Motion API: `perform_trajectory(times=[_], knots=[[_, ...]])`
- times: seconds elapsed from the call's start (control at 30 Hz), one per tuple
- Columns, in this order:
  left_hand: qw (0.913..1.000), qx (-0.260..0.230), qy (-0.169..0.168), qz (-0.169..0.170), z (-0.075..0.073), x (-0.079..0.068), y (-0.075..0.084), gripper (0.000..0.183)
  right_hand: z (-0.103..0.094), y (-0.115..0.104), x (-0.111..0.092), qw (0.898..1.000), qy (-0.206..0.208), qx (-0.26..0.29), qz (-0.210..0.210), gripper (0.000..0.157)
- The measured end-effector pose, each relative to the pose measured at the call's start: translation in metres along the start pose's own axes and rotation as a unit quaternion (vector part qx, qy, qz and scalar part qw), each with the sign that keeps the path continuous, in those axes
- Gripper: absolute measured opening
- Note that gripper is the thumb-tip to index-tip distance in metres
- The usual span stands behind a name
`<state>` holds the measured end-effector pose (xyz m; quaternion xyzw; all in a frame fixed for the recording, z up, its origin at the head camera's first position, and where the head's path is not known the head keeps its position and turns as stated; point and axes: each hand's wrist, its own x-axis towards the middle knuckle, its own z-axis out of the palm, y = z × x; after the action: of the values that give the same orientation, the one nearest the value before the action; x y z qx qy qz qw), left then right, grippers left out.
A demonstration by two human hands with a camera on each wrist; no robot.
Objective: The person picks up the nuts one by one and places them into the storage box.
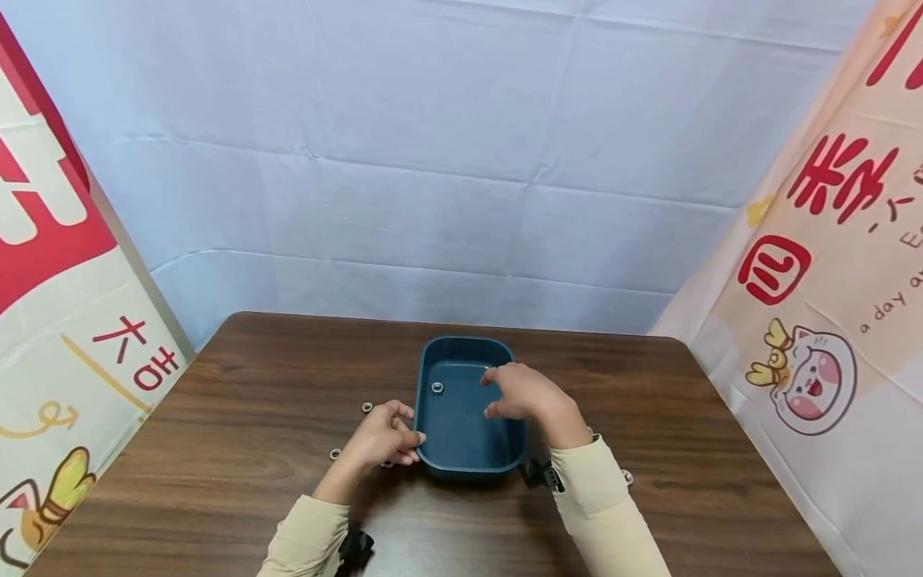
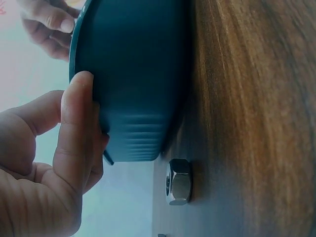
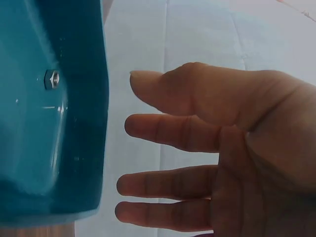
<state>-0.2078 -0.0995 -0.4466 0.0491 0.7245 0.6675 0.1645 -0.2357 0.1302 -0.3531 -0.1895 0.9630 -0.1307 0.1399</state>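
A dark blue rectangular plastic tray (image 1: 472, 469) stands on the table with a metal hex nut (image 1: 437, 388) lying inside, also seen in the right wrist view. My left hand (image 1: 385, 437) grips the tray's left side, thumb over the rim and fingers against the outer wall. Over the tray's right part hovers my right hand (image 1: 530, 397); its fingers (image 3: 168, 187) are extended and apart, with nothing between them in the right wrist view. Close by the left hand, another hex nut (image 2: 178, 181) rests on the wood.
More nuts lie on the brown wooden table (image 1: 288, 385) left of the tray, including one nut (image 1: 368, 407) and another nut (image 1: 335, 454). A small metal piece (image 1: 627, 477) sits beside the right sleeve. White cloth (image 1: 433, 160) hangs behind the table, printed cloths at both sides.
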Motion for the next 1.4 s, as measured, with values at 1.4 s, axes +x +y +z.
perform_trajectory(times=[1.4], knots=[[0.9998,0.012,0.012,0.011,0.011,-0.020,0.029,0.033,0.014,0.090,-0.052,0.996,0.024,0.049,0.066,0.054]])
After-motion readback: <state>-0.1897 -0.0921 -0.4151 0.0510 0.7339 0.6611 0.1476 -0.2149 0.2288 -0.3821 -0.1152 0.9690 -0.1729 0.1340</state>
